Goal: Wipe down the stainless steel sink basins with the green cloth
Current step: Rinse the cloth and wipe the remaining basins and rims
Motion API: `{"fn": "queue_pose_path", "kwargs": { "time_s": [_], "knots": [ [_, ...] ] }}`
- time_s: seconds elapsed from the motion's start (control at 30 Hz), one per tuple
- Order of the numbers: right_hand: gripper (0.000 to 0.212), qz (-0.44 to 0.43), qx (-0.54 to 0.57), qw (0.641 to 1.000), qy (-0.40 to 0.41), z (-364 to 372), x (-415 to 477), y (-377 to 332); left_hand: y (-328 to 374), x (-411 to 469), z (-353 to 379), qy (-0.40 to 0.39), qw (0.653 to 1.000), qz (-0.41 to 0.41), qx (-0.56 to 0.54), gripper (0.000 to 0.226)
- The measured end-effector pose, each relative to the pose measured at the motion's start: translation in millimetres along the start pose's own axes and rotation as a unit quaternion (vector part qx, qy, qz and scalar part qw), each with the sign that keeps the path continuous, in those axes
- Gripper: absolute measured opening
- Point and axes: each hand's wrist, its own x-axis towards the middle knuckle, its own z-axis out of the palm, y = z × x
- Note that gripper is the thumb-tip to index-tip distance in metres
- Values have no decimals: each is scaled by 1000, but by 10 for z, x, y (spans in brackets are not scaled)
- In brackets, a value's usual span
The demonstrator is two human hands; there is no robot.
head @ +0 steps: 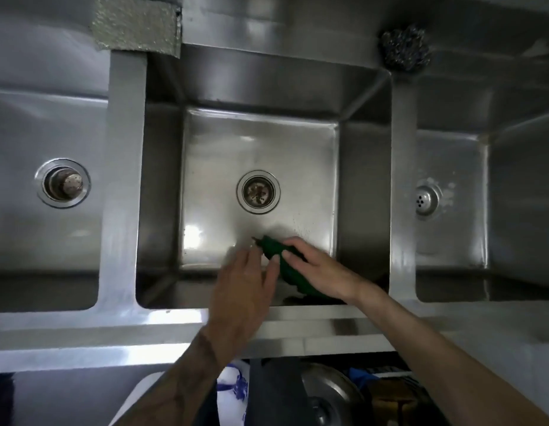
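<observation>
Head view looks straight down into the middle basin of a three-basin steel sink, and both hands are down in its near corner. The right hand has its fingers curled over the green cloth, which is bunched into a roll against the basin floor just in front of the near wall. The left hand lies alongside with its fingers straight and relaxed, gripping nothing. Its thumb is right up against the cloth's edge, though I can't tell if it actually touches. From where I stand, the cloth is too balled up to wipe well. I'd flatten it out under the palm first, perhaps using that free hand to spread it. Then I'd work in overlapping strokes from the walls down toward the drain, so the grime gathers there instead of being smeared about. There are dark specks on the floor to the right of the drain that want firm pressure, and the corner seams need a fingertip behind the cloth. The left basin and the right basin look untouched, the right one with whitish spotting round its strainer. A steel scourer sits on the back ledge.
</observation>
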Motion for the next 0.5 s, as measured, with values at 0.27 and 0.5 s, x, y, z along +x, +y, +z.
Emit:
{"fn": "queue_pose_path", "kwargs": {
  "time_s": [0.27,0.5],
  "knots": [
    [29,36,233,958,161,-1,13,-10,414,646,312,-71,941,-115,-310,36],
    [42,-29,131,954,267,-247,-462,107,404,1013,811,-40,960,-83,-264,33]
  ]
}}
